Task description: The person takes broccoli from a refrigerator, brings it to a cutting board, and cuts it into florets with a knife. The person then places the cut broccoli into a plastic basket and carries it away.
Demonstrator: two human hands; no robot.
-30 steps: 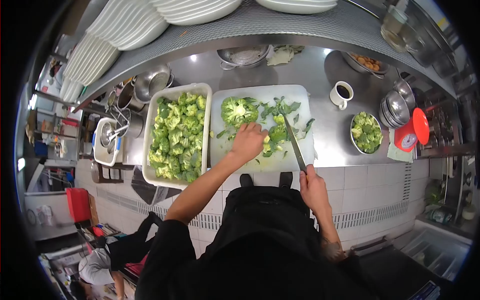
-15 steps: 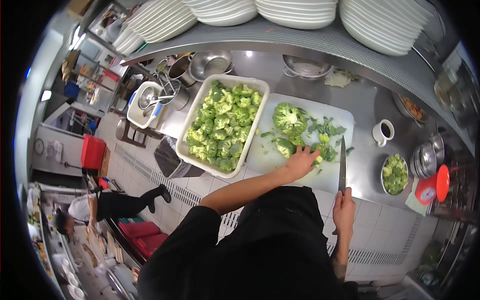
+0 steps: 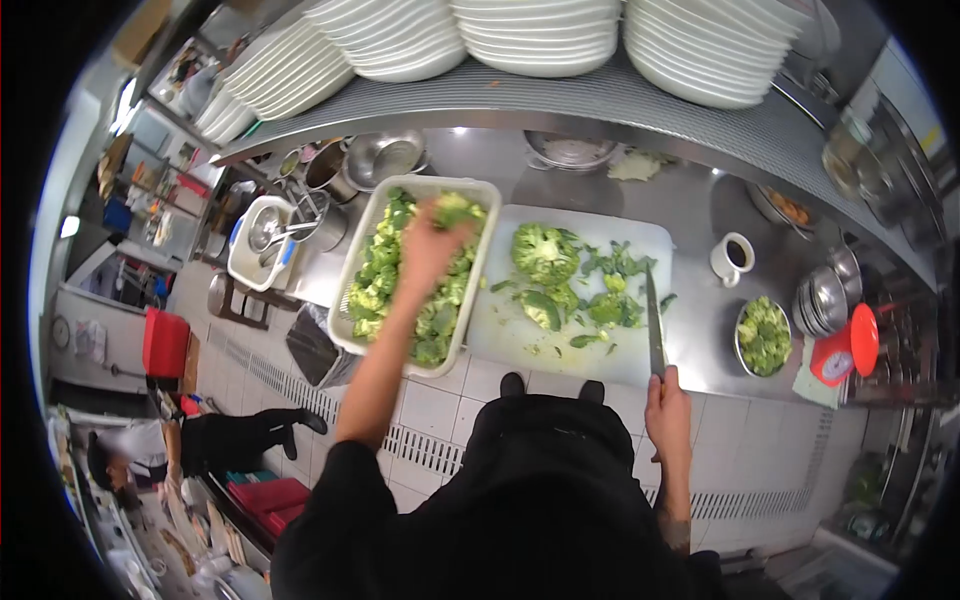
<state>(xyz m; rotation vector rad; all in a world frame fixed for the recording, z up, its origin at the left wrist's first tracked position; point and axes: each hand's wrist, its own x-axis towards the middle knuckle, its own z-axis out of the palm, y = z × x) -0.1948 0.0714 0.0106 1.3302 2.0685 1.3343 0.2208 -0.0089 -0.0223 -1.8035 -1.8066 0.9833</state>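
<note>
The left hand [image 3: 430,248] is over the tub [image 3: 491,225], left of centre in the frame, its fingers blurred against a green floret [image 3: 457,210] at the tub's upper right; whether they grip that piece or only touch it I cannot tell. The tub is heaped with more florets. The right hand [image 3: 668,402], right of centre and lower, has its fingers curled around the handle of the knife [image 3: 655,318], whose long axis runs nearly straight up the frame, tip leaning slightly left, along the right side of the board [image 3: 500,332]. The broccoli head [image 3: 543,253] sits on the board's upper left, between the two hands: to the right of the left fingers and slightly below them, up and to the left of the right hand. It is roughly round, so no long axis stands out, and its pale stem shows. The left hand is the nearer one, with the tub's rim between. A cut piece [image 3: 541,311] lies just below the head, leaves [image 3: 618,262] to its right.
</note>
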